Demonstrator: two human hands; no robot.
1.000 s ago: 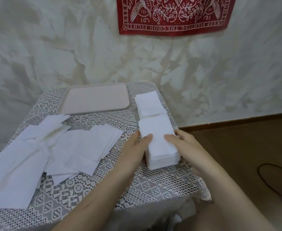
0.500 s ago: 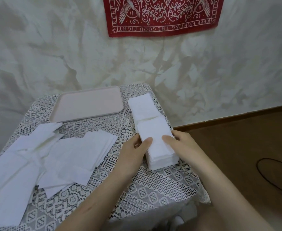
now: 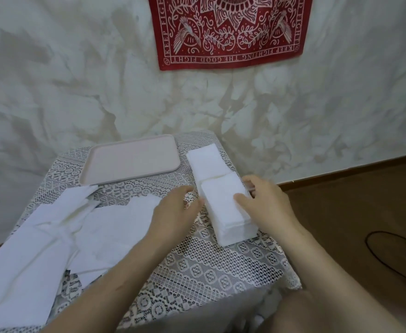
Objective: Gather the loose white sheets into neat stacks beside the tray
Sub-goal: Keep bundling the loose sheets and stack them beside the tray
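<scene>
With the right hand gripping the near stack right of the tray, thumb on top, and the left hand loose-fingered against its other side, an uneven squeeze could have skewed it toward the counter edge.
</scene>
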